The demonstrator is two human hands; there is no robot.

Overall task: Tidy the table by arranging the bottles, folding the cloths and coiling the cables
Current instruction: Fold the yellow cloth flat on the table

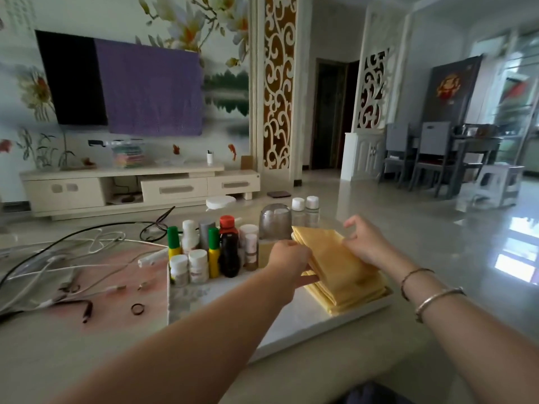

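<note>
A stack of folded yellow cloths [338, 266] lies on the right part of a white tray [291, 325]. My left hand [287, 258] grips the stack's left edge, fingers curled under it. My right hand [367, 243] pinches the top cloth at its right side. Several bottles [213, 252] stand grouped on the tray's left part: two yellow ones with green caps, a dark one with a red cap, and white pill bottles. Loose white and black cables [87, 246] sprawl over the table to the left.
A grey upturned cup [275, 221] and two clear white-capped bottles [304, 211] stand at the table's far edge. A small ring [137, 309], a dark clip [87, 310] and scissors [68, 288] lie left of the tray. A TV cabinet stands across the floor.
</note>
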